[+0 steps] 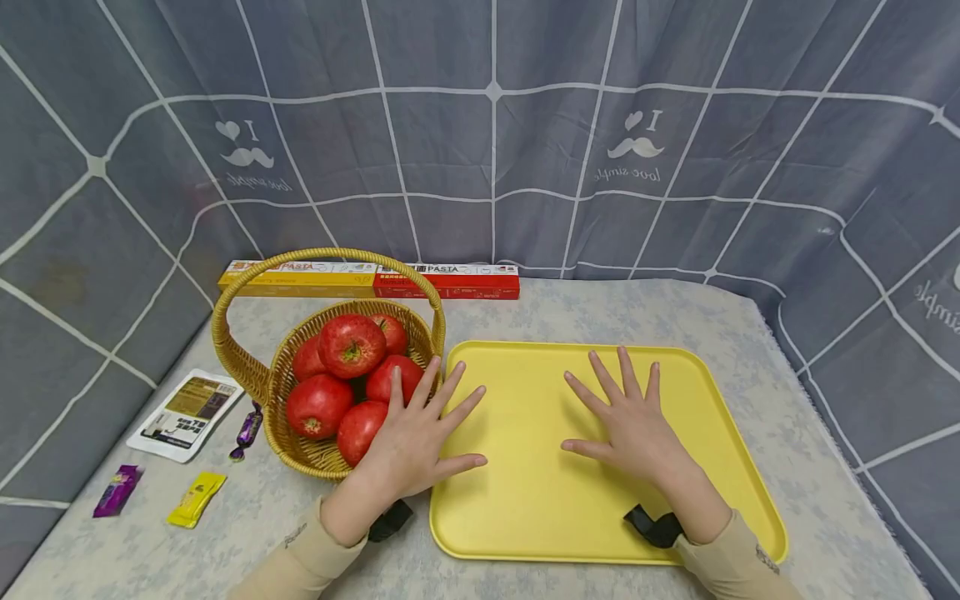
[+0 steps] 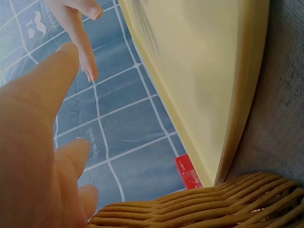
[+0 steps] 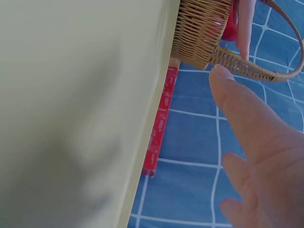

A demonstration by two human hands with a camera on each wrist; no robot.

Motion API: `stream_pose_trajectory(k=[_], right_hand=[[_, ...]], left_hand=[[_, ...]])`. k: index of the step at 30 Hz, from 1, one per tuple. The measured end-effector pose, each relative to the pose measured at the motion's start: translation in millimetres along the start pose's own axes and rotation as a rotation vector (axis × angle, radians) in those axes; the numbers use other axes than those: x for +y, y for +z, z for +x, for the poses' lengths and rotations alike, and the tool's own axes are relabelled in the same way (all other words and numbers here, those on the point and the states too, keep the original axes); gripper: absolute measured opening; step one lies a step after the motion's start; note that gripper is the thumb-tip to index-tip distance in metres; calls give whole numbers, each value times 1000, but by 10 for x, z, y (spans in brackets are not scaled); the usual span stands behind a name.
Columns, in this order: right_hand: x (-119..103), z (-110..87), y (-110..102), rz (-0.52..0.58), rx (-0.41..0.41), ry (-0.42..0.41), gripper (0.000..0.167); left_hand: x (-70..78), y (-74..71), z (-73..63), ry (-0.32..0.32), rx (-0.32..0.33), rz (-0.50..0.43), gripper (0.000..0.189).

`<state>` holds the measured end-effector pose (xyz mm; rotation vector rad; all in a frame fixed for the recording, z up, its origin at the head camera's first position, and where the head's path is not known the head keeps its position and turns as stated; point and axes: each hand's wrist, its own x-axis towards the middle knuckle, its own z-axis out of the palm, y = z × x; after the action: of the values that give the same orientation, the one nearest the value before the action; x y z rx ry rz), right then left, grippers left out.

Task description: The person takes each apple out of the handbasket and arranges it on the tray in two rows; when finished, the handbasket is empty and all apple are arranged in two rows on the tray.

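Note:
My left hand [image 1: 420,437] spreads its fingers above the right side of a wicker basket [image 1: 281,446] and the left edge of a yellow tray [image 1: 517,508]. Several red apples [image 1: 352,346] fill the basket, some partly hidden by that hand. Over the tray's right half hovers my right hand [image 1: 637,429], fingers spread and holding nothing; its shadow falls on the tray in the right wrist view. The left wrist view shows the left thumb [image 2: 47,80] extended, with the basket's woven rim [image 2: 190,206] below. Neither hand grips anything.
Behind the basket lie a yellow pasta box [image 1: 307,285] and a red pasta box [image 1: 457,287], end to end. To the left are a white packet [image 1: 187,415], a purple twist-wrapped candy [image 1: 249,429], a purple packet [image 1: 117,492] and a yellow packet [image 1: 197,500]. A grey checked curtain [image 1: 450,150] encloses the table.

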<state>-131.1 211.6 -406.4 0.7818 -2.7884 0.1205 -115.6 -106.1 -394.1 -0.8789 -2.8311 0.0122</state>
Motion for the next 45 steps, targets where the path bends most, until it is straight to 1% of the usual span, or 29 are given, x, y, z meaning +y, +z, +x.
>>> stream_pose_trajectory(k=[3, 6, 10, 13, 16, 17, 20, 23, 24, 26, 28, 31, 34, 36, 40, 45], right_hand=[[-10, 4, -11, -5, -15, 4, 88], [-17, 7, -19, 22, -34, 4, 88], [-50, 15, -47, 132, -87, -4, 86], [-112, 38, -95, 240, -146, -23, 85], [-194, 82, -159, 338, -197, -54, 80], [-226, 104, -184, 370, -213, -66, 78], [-330, 204, -266, 431, -245, -117, 72], [-447, 347, -333, 449, -256, -189, 66], [-489, 401, -348, 453, -251, -218, 64], [-576, 513, -371, 468, -228, -275, 61], [-668, 634, -385, 499, -195, -329, 58], [-810, 847, -393, 577, -140, -416, 54], [-952, 1070, -381, 672, -104, -469, 50], [-1043, 1207, -358, 736, -89, -482, 49], [-1217, 1458, -266, 822, -81, -453, 52], [-1400, 1714, -128, 848, -88, -391, 64]], left_hand=[[-4, -7, 5, -1, 2, -1, 81], [-10, -35, 3, 0, 8, -1, 81], [-18, -120, -36, 19, 29, -26, 81], [-37, -190, -106, 60, 65, -59, 79], [-78, -243, -219, 113, 124, -92, 75], [-98, -253, -266, 130, 155, -101, 73], [-171, -269, -427, 160, 268, -131, 66], [-251, -274, -596, 148, 396, -164, 61], [-278, -277, -653, 132, 438, -176, 59], [-337, -277, -748, 101, 544, -205, 56], [-401, -269, -837, 54, 634, -226, 54], [-516, -224, -947, -25, 743, -232, 53], [-630, -149, -1055, -122, 779, -233, 55], [-690, -90, -1116, -182, 795, -246, 56], [-767, 27, -1209, -286, 806, -306, 54], [-809, 147, -1286, -431, 800, -407, 41]])
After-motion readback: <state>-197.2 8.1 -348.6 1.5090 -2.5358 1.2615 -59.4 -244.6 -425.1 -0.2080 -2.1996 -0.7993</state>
